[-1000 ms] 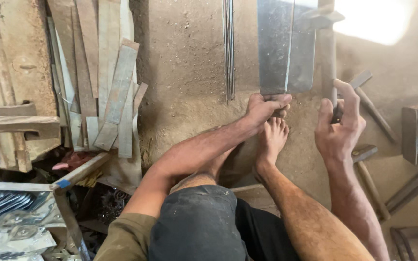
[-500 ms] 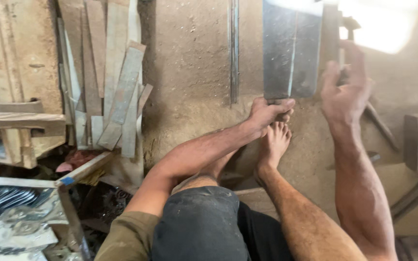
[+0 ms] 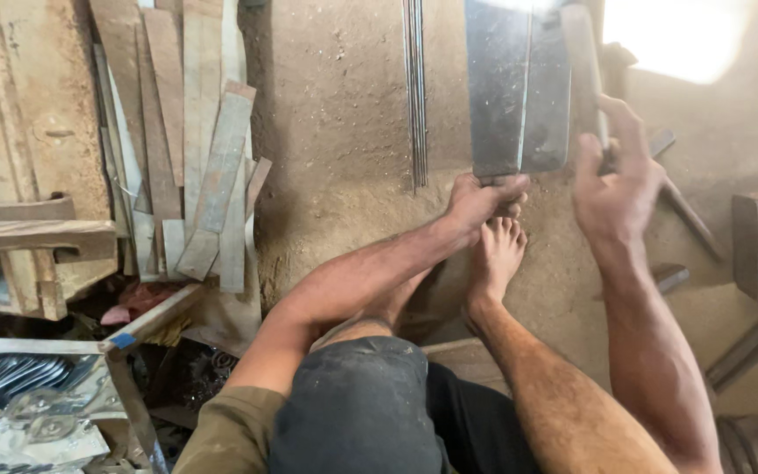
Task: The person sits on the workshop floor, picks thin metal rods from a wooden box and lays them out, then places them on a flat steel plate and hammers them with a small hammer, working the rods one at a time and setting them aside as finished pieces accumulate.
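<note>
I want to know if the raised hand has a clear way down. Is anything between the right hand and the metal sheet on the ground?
Nothing visible lies between them. The right hand, gripping a wooden handle, is raised beside the metal sheet. The left hand pins the sheet's near edge, with the bare foot just behind it.

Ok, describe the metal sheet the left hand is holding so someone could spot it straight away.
Start at the sandy floor in the middle of the view and follow the person's left arm to the left hand, just above a bare foot. The hand pinches the near edge of the metal sheet. It is wide, flat, grey and shiny, unlike the thin rods beside it and the dull wooden slats further left.
</note>
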